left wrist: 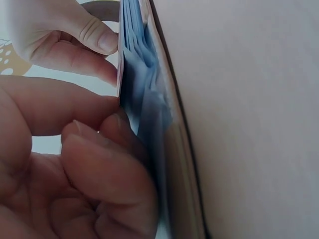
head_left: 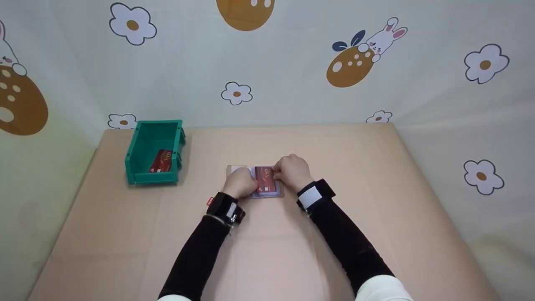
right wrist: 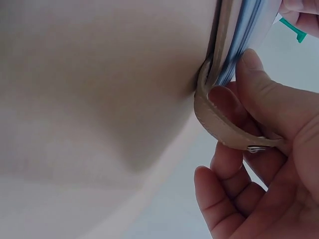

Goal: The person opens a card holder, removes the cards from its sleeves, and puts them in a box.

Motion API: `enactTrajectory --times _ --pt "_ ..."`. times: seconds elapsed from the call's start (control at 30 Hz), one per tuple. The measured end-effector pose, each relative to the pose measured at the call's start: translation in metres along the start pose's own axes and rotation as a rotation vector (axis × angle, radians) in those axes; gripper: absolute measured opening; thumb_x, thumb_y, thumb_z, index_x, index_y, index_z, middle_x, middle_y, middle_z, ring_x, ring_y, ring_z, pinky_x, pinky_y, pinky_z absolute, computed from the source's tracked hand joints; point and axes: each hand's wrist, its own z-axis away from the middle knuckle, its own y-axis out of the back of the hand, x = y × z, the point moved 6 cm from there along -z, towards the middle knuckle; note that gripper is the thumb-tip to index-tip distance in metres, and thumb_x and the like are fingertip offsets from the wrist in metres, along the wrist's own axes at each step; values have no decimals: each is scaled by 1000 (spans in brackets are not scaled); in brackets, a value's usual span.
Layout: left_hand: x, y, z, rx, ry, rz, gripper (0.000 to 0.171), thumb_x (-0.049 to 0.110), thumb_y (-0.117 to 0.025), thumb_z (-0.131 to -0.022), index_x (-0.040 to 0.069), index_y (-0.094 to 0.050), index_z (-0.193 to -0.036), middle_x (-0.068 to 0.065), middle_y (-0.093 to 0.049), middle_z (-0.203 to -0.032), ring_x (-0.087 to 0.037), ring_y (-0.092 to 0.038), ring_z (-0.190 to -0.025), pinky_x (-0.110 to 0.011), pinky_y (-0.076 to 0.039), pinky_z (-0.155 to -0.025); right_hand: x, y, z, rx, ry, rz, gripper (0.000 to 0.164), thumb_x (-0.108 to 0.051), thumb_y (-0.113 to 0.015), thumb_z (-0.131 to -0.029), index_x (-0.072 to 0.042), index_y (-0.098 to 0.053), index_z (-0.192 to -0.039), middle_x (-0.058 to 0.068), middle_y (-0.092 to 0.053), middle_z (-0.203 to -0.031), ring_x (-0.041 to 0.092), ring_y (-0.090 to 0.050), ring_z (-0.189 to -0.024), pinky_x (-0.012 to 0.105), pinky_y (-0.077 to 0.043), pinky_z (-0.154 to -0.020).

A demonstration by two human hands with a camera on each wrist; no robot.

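A tan card holder (head_left: 281, 195) with clear bluish plastic sleeves (left wrist: 139, 64) lies spread on the table. On its right half is a red card (head_left: 265, 177) with gold lettering. My left hand (head_left: 241, 183) pinches the card's left edge, its other fingers curled. At the opposite side, my right hand (head_left: 294, 172) grips the holder's edge, thumb (right wrist: 254, 64) on top of the sleeves and card. A tan strap (right wrist: 224, 122) with a metal snap curves out between the right fingers. How far the card sits inside a sleeve is hidden.
A green plastic bin (head_left: 152, 179) stands at the table's back left, holding at least one more red card (head_left: 161, 162). A patterned curtain (head_left: 288, 100) hangs behind the tan table (head_left: 267, 267) and along both sides.
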Motion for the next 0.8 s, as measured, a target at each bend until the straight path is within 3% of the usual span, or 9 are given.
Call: enactTrajectory --times 0.37,0.6,0.8 --pt "-8 3 0 -4 28 90 6 7 -65 -78 5 -62 -73 -8 -64 -79 -20 -54 -65 -29 -44 -60 1 -2 0 -18 -11 -21 25 -24 -84 -76 -16 -80 -99 2 -74 -101 27 -62 -89 41 -49 -80" --pt "-15 8 2 12 54 103 28 11 -64 -80 13 -47 -58 -3 -55 -63 -17 -47 -54 -27 -37 -50 1 -2 1 -16 -7 5 27 -23 -84 -77 -16 -79 -103 5 -74 -104 29 -63 -93 42 -51 -81" --pt "-20 11 3 13 54 137 32 8 -61 -78 15 -42 -53 3 -42 -53 -12 -40 -46 -25 -32 -43 2 -1 2 -9 1 0 28 -23 -84 -77 -16 -79 -103 5 -74 -105 29 -63 -93 43 -51 -82"
